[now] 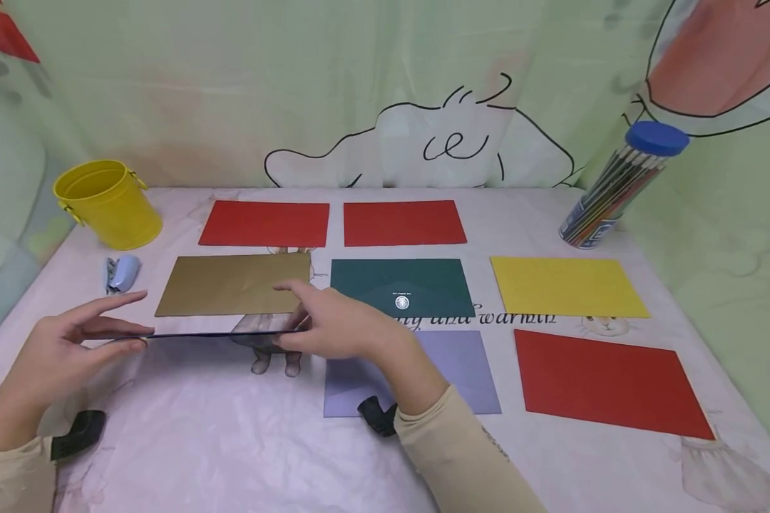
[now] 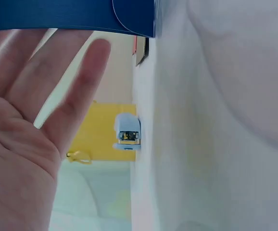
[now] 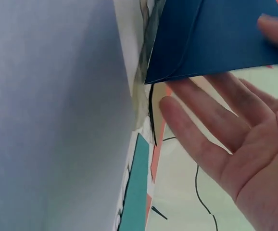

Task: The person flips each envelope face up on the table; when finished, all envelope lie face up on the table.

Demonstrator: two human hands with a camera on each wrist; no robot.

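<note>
Head view: person holds a dark blue envelope [image 1: 212, 333] flat and edge-on just above the counter [image 1: 231, 442], one end in each hand. Left hand [image 1: 70, 342] pinches the left end, thumb under, fingers [image 1: 118, 299] fairly straight on top. Right hand [image 1: 340, 324] grips the right end, thumb on top, fingers underneath. Right wrist view confirms it: blue envelope [image 3: 216, 38] with curved flap seam rests on the straight fingers [image 3: 201, 130], thumb tip over its top edge. Left wrist view shows the same envelope [image 2: 71, 14] at the fingertips [image 2: 93, 53], palm open.

Laid flat on the counter in rough rows: two red envelopes [image 1: 264, 223] [image 1: 403, 222] at the back, a gold one [image 1: 231, 285], a dark green one [image 1: 403, 286], a yellow one [image 1: 567, 286], then a lavender one [image 1: 462, 363] and a big red one [image 1: 606, 381] in front. Judging by this, most envelopes are already laid out; the blue one is not down yet, and bare counter lies below it, left of the lavender.

Yellow bucket [image 1: 109, 203] and small blue stapler [image 1: 122, 273] far left, pencil tube with blue cap [image 1: 622, 185] far right.
</note>
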